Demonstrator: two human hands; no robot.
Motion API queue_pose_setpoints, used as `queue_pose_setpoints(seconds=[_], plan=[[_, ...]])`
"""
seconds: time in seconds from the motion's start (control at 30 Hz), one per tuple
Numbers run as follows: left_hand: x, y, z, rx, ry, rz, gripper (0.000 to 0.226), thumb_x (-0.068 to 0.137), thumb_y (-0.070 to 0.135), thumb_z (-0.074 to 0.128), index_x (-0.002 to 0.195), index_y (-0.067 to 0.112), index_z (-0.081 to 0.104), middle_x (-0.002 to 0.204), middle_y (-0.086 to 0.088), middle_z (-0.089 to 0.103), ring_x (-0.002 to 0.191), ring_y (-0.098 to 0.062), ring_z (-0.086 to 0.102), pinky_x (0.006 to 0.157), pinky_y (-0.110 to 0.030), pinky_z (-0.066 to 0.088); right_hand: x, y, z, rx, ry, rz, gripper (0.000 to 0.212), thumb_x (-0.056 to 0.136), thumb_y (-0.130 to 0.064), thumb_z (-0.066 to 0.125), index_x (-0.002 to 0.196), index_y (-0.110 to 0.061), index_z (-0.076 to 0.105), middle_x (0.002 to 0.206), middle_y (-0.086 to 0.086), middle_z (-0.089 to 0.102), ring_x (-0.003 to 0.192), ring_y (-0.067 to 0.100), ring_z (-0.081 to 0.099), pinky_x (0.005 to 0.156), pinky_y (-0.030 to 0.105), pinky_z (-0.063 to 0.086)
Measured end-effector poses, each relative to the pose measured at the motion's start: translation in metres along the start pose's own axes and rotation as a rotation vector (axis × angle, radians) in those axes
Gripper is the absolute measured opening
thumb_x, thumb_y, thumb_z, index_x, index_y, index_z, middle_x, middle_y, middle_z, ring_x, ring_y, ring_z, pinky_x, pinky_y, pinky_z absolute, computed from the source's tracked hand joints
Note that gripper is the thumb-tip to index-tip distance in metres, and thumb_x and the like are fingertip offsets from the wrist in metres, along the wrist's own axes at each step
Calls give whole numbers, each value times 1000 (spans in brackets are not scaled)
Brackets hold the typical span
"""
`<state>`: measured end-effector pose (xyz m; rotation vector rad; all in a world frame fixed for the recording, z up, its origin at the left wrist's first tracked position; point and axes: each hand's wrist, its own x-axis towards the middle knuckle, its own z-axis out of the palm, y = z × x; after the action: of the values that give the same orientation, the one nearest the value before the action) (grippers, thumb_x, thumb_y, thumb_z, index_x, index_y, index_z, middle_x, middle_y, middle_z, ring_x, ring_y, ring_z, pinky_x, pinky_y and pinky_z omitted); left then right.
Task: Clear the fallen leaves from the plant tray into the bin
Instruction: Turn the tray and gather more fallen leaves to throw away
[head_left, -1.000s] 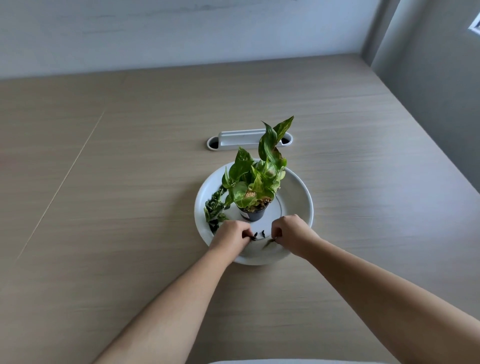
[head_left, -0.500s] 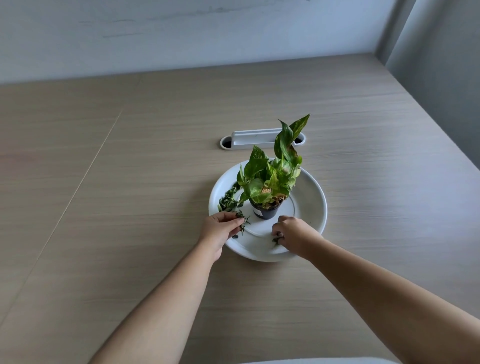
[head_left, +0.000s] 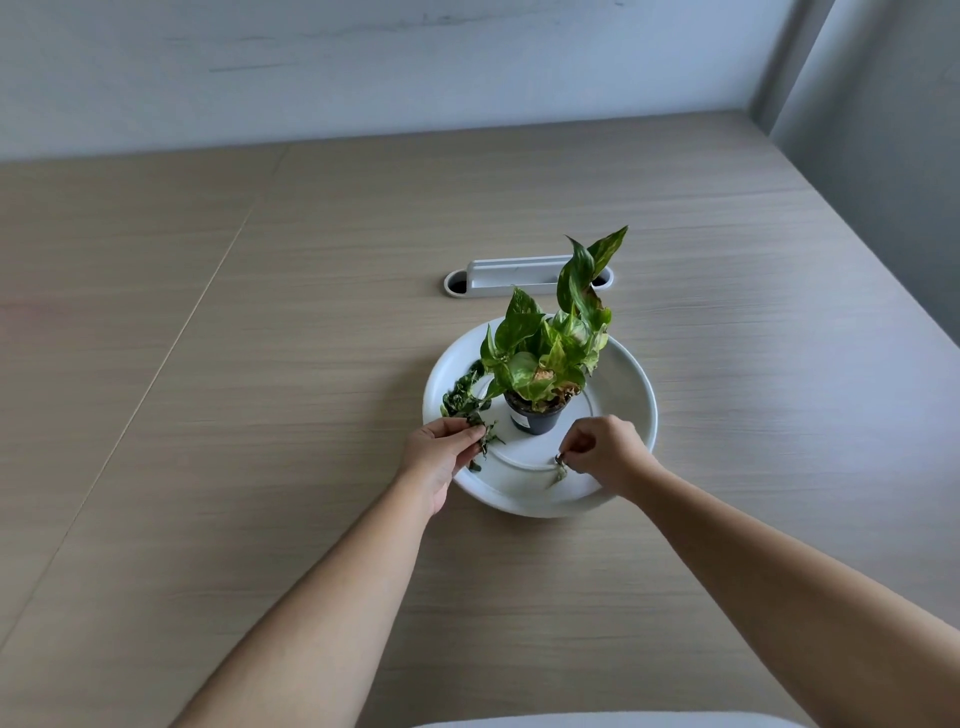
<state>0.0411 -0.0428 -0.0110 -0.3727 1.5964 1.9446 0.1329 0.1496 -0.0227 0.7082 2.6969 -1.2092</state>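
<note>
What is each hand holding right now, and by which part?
Left hand: a clump of dark leaves, pinched at its near end. Right hand: a small pale leaf, held by its top so it dangles over the tray.

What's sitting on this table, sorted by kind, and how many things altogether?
Round white plastic tray: 1
Green potted plant in a small dark pot: 1
White oblong cable port set in the tabletop: 1
Total: 3, not counting loose leaves.
</note>
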Motion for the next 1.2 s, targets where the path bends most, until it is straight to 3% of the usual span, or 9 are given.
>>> queue_pose_setpoints(seconds=[0.1,0.27,0.37,0.5,0.63,0.83,0.93,1.1,1.2], plan=[[-1,1,1,-8,-14,1,20,77,-10,67,69,7,60,52,3,69,48,-3,65,49,-12,53,-1,-1,0,-55,56,-23,16,76,-2,61,82,-11,72,66,-4,62,67,14,56,60,15,43],[-2,1,-2,4,-7,8,21,76,-10,67,68,8,61,54,2,69,49,-3,65,50,-12,54,-4,-3,6,-312,-136,-165,18,77,-16,67,95,-12,71,101,6,64,88,20,63,79,29,52],[-2,0,-3,11,-4,12,22,76,-10,67,67,8,60,66,-4,66,48,-3,65,51,-12,54,-4,-4,13,-417,-215,-171,31,72,-20,74,100,-11,65,106,4,55,91,23,60,77,31,51],[-3,-1,-2,35,-17,17,19,77,-9,67,71,8,60,75,-8,64,49,-2,65,52,-12,54,1,-5,20,-469,-169,-197,18,80,-5,60,96,-9,67,108,7,61,90,26,60,76,31,49],[-3,-2,-2,44,-15,19,19,76,-8,68,71,8,60,75,-7,63,50,-2,65,53,-11,54,3,-5,26,-481,-175,-213,27,80,2,50,94,-10,70,105,6,63,93,25,60,71,26,43],[-4,-1,-3,24,-11,8,18,77,-8,68,71,8,61,76,-7,64,52,-3,64,54,-12,55,6,-2,11,53,105,82,11,74,-2,67,76,-10,75,76,4,72,75,16,64,65,20,48],[-5,-1,-4,2,-6,3,18,77,-8,67,71,8,60,74,-6,64,52,-3,64,53,-12,54,8,-4,4,214,69,169,13,72,-3,69,70,-16,72,71,4,69,68,15,64,59,15,48],[-6,0,-7,-18,-2,-13,19,76,-9,68,71,7,61,61,-1,67,49,-3,65,51,-12,55,6,-13,21,-107,2,17,24,75,0,58,90,-11,73,92,7,72,82,20,65,74,26,53],[-4,2,-11,-18,-10,-15,19,77,-9,68,70,8,60,59,0,69,50,-3,65,51,-12,54,6,-17,29,-371,-56,-61,25,79,-1,50,89,-8,72,90,15,69,83,32,63,69,34,52]])
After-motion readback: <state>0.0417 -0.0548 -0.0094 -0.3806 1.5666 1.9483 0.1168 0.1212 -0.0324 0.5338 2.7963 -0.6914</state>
